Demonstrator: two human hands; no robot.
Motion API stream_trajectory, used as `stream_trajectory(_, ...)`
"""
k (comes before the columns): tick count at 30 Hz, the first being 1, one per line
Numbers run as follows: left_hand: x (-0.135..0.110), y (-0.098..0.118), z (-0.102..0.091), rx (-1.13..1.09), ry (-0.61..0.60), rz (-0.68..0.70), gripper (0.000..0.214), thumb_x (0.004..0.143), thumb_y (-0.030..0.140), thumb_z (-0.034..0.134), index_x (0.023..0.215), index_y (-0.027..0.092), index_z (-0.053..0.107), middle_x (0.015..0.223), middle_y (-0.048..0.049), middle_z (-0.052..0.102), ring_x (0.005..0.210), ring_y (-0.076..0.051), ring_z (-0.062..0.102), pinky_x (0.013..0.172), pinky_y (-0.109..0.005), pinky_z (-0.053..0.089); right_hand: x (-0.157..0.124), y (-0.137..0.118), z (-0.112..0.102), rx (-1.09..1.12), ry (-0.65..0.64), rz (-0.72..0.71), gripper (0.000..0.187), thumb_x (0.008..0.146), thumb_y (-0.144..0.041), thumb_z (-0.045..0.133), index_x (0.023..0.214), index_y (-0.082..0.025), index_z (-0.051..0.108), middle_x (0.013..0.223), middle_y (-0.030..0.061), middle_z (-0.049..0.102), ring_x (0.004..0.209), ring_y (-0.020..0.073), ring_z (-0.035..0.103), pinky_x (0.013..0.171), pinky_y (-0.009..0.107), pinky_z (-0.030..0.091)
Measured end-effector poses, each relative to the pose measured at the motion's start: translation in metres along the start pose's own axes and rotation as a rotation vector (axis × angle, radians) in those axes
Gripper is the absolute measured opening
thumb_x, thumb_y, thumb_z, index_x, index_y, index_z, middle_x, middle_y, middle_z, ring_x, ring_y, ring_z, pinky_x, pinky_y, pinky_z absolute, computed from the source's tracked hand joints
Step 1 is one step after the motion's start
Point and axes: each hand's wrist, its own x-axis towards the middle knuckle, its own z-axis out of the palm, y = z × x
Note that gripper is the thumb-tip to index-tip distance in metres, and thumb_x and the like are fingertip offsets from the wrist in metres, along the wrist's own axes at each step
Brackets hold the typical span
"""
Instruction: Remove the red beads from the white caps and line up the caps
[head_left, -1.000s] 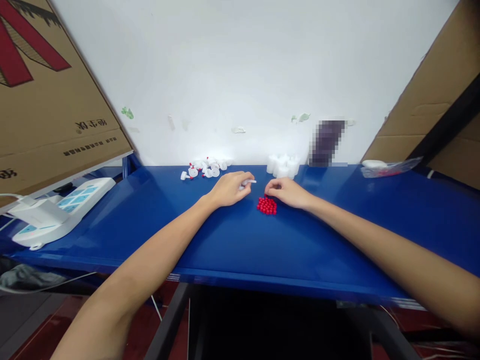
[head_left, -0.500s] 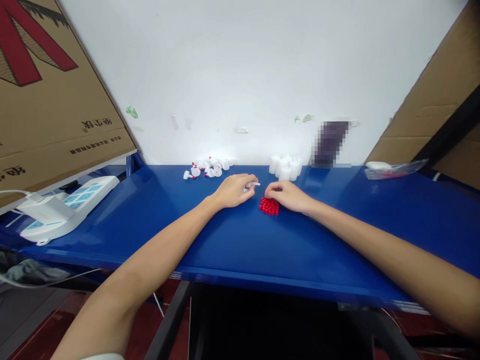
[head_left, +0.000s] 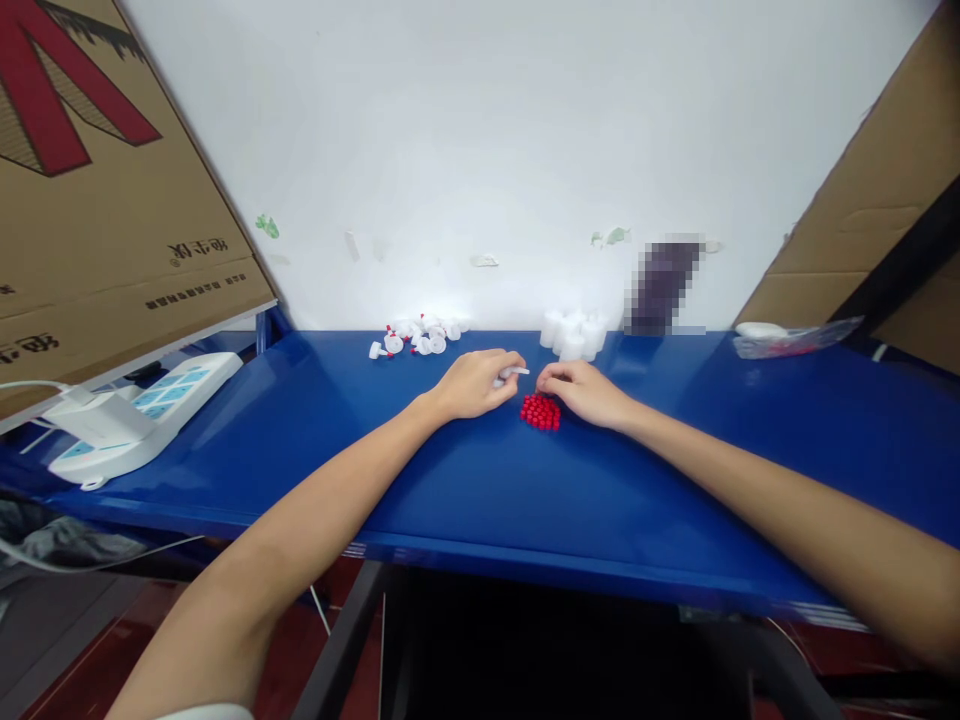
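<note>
My left hand is closed around a white nozzle cap, whose thin tip points right. Just across from it, my right hand has its thumb and fingers pinched together. Whether something small sits in that pinch is hidden. Below the right fingertips lies a tight cluster of small red caps on the blue table. A group of white cap-like pieces stands behind the right hand. Beyond the left hand lie several white nozzle caps with red tips, loosely heaped.
A white power strip with a plugged-in charger lies at the left. Cardboard boxes rise at both sides. A clear plastic bag and a white rounded object rest at the back right. The white wall borders the table's rear.
Both hands stand slightly farther right in the view, as do the things on the table. My right fingertips have lifted a little from the red caps; the left hand keeps its nozzle cap.
</note>
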Motion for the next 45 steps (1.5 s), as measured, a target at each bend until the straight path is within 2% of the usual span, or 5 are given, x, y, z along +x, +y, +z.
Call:
stream_trajectory(8, 0.002, 0.009, -0.002, -0.027, 0.135, 0.039, 0.022, 0.092, 0.024, 0.048, 0.107, 0.018, 0.063, 0.091, -0.0042, 0.068, 0.078, -0.015, 0.062, 0.075, -0.029, 0.049, -0.020, -0.020, 0.001, 0.012, 0.411, -0.209, 0.024, 0.077, -0.037, 0.066, 0.063, -0.021, 0.055, 0.051, -0.0040, 0.046, 0.049, 0.0123, 0.042, 0.051, 0.029, 0.034)
stream_trajectory(18, 0.002, 0.017, -0.005, -0.117, 0.142, 0.059, 0.029, 0.092, 0.019, 0.047, 0.118, 0.017, 0.060, 0.106, -0.0074, 0.071, 0.091, -0.017, 0.067, 0.085, -0.032, 0.052, -0.031, -0.033, 0.007, -0.148, 0.343, -0.559, 0.026, 0.081, -0.014, 0.056, 0.106, -0.022, 0.057, 0.104, 0.0048, 0.063, 0.058, 0.0114, 0.055, 0.061, 0.030, 0.048)
stream_trajectory(30, 0.002, 0.015, -0.006, -0.109, 0.122, 0.018, 0.041, 0.096, 0.029, 0.044, 0.135, 0.018, 0.048, 0.100, -0.0060, 0.070, 0.083, -0.017, 0.066, 0.078, -0.032, 0.052, -0.026, -0.031, 0.002, -0.129, 0.378, -0.570, 0.021, 0.085, -0.011, 0.052, 0.099, -0.022, 0.063, 0.093, 0.0023, 0.068, 0.064, 0.0135, 0.059, 0.063, 0.030, 0.050)
stream_trajectory(39, 0.003, 0.012, -0.014, -0.091, 0.020, -0.045, 0.042, 0.097, 0.022, 0.034, 0.136, 0.017, 0.046, 0.078, -0.0011, 0.064, 0.068, -0.016, 0.059, 0.069, -0.031, 0.046, -0.006, -0.010, -0.052, -0.229, 0.773, -0.368, 0.011, 0.084, -0.017, 0.049, 0.084, -0.022, 0.058, 0.084, 0.0033, 0.064, 0.060, 0.0160, 0.054, 0.061, 0.033, 0.043)
stream_trajectory(45, 0.003, 0.007, -0.012, -0.072, -0.031, -0.042, 0.042, 0.092, 0.017, 0.032, 0.127, 0.015, 0.055, 0.082, -0.0033, 0.067, 0.072, -0.019, 0.061, 0.071, -0.033, 0.046, 0.000, 0.009, -0.060, -0.531, 0.618, -0.276, 0.016, 0.078, -0.015, 0.051, 0.090, -0.022, 0.059, 0.090, 0.0062, 0.065, 0.069, 0.0206, 0.055, 0.064, 0.035, 0.038)
